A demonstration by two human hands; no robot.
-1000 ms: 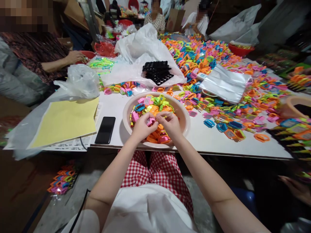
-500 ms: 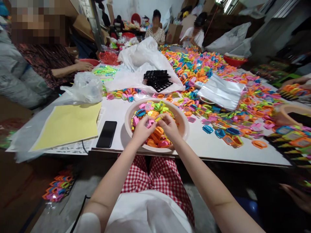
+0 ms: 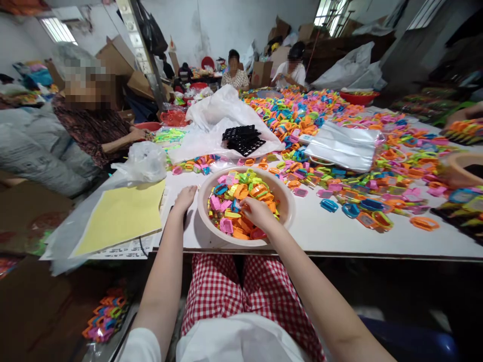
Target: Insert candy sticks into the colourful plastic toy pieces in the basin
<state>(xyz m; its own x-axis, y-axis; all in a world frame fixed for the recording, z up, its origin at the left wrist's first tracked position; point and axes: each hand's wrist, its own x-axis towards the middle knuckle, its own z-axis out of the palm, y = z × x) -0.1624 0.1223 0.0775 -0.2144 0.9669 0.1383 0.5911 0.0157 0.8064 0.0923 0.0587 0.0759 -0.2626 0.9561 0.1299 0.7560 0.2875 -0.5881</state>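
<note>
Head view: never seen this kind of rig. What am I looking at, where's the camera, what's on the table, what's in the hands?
There is no machine here. A person wears one camera on the head, looking forward and down, so the two bare arms coming up from the bottom edge are their own.

The left hand lies flat on the white table, covering a dark phone beside a yellow sheet. The right hand reaches into a round bowl of small coloured plastic pieces; whether it grips one cannot be told.

Further back are a big spread of the same pieces, black trays on white plastic bags, and other people working at the table.
</note>
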